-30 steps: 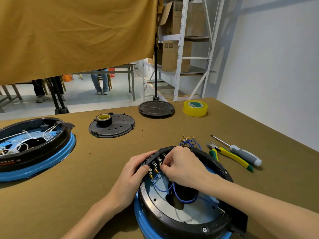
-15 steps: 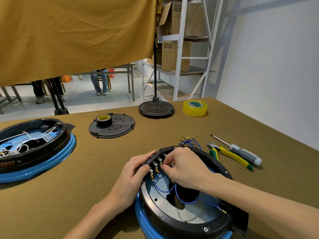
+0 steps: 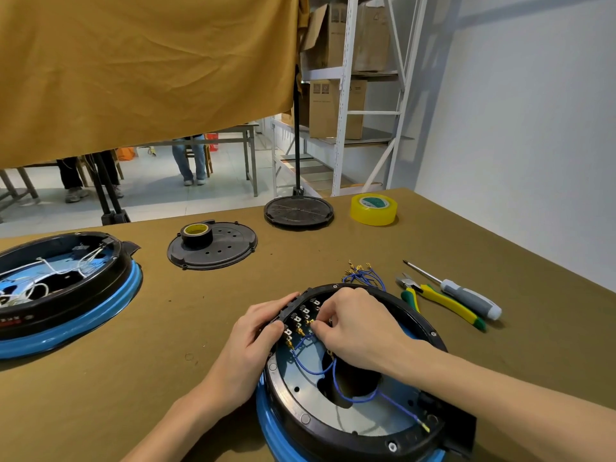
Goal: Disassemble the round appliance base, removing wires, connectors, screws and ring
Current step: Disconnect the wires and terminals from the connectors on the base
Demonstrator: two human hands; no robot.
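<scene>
— Two hands, head view: where is each?

— My left hand point(image 3: 253, 341) grips the rim of the base point(image 3: 353, 425), fingers curled over the black wall beside the row of terminals point(image 3: 300, 323). My right hand point(image 3: 356, 328) reaches in from the right, its fingertips point(image 3: 316, 325) pinching a connector point(image 3: 309, 322) at that row.

— And the base itself?

— It lies open side up on the table point(image 3: 133, 378), close to me, black with a blue ring point(image 3: 266, 415) under it. Blue wires point(image 3: 336, 378) loop across its metal floor.

— What lies round it?

— Loose wires point(image 3: 361, 276) lie just beyond its far rim; pliers point(image 3: 440, 303) and a screwdriver point(image 3: 466, 295) are to the right, side by side. A second base point(image 3: 63, 288) sits at far left, a black cover point(image 3: 216, 250) carrying a tape roll point(image 3: 196, 235) behind, and yellow tape point(image 3: 373, 210) farther back.
</scene>
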